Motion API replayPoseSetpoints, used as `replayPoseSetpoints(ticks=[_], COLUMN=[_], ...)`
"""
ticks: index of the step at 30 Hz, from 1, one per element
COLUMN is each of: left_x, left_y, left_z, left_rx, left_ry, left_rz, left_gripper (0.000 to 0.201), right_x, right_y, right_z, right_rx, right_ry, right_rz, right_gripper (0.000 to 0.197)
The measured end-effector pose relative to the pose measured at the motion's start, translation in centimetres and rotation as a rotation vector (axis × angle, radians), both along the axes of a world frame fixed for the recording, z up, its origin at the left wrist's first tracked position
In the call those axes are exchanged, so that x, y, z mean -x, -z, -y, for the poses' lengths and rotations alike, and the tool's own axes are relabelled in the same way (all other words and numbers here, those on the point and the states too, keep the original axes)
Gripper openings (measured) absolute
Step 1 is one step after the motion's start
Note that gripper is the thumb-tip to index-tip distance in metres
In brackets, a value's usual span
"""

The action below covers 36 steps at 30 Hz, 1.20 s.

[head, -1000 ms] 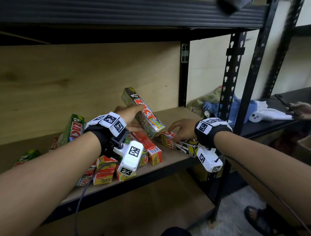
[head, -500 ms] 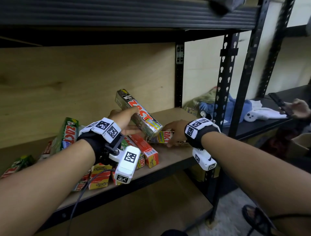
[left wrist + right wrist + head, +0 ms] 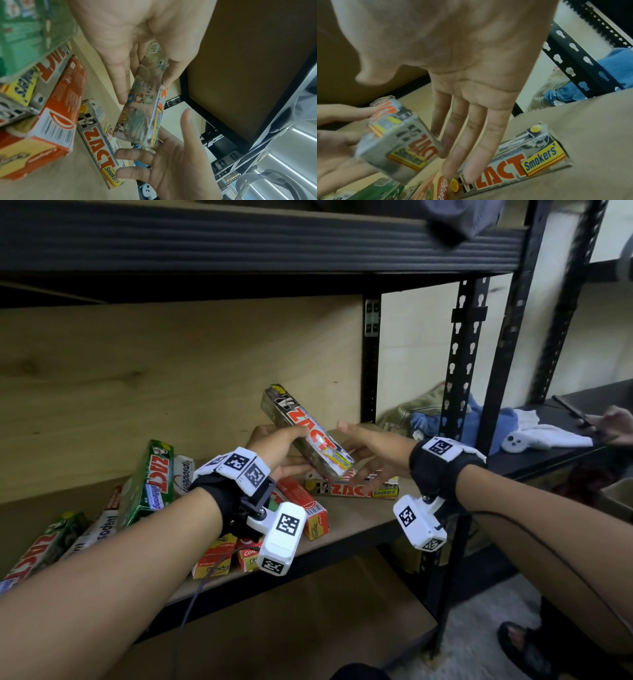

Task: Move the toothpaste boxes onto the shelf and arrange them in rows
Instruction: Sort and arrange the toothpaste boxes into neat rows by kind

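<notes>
Since lifting, right hand spreads open.

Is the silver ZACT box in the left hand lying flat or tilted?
Tilted: the silver ZACT box slants above the shelf, gripped by the left hand.

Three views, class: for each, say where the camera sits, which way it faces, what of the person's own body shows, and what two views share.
Head: faces down and forward at the shelf; both forearms show.
Left wrist: looks along the left hand gripping the silver Zact box.
Right wrist: looks along the open right hand.
Shared: both wrist views show that box and the flat Zact Smokers box.
</notes>
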<state>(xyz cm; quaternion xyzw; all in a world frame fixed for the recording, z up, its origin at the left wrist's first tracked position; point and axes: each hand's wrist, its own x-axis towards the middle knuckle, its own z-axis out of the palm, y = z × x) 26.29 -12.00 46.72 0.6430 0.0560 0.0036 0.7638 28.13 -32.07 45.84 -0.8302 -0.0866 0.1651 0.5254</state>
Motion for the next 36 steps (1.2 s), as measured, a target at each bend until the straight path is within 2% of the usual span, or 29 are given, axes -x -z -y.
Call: replayPoseSetpoints(ticks=[3, 8, 11, 13, 18, 23, 25, 27, 30, 36], left_x=[0.6, 1.4, 1.4, 1.3, 1.1, 0.7, 0.7, 0.7, 0.5, 0.8], left_y=[0.8, 1.1, 0.9, 1.0, 1.9, 2.7, 2.5, 2.2, 1.7, 0.8], left_z=[1.0, 1.4, 1.0, 1.0, 2.0, 2.8, 3.0, 3.1, 2.8, 1.6], left_rx=[0.069, 0.24, 0.157, 0.061, -0.076, -0.242, -0.247, -0.264, -0.29, -0.406], left_ry=[0.036, 0.075, 0.06, 0.074, 0.167, 0.143, 0.169, 0.161, 0.138, 0.162], left_rz=[-0.009, 0.044, 0.1, 0.061, -0.168, -0.293, -0.316, -0.307, -0.267, -0.202], left_gripper=[0.05, 0.058, 0.065, 0.065, 0.038, 0.065, 0.067, 0.062, 0.067, 0.054], right_x=[1.0, 1.1, 1.3, 1.4, 1.2, 0.7, 0.6, 0.5, 0.4, 0.2], right_y=[0.1, 0.3, 0.0, 0.2, 1.8, 3.1, 3.3, 3.4, 3.6, 3.7], right_z=[0.9, 3.5, 5.6, 6.7, 7.6, 7.5, 7.6, 7.7, 7.4, 6.7], right_rx=[0.119, 0.168, 0.205, 0.287, 0.541, 0.652, 0.702, 0.77, 0.804, 0.856], right_ry=[-0.106, -0.074, -0.036, 0.008, 0.034, 0.05, 0.056, 0.031, -0.026, 0.024], right_rz=[0.022, 0.073, 0.12, 0.165, 0.231, 0.292, 0.323, 0.348, 0.322, 0.303], right_gripper=[0.055, 0.053, 0.052, 0.053, 0.063, 0.062, 0.061, 0.056, 0.04, 0.048])
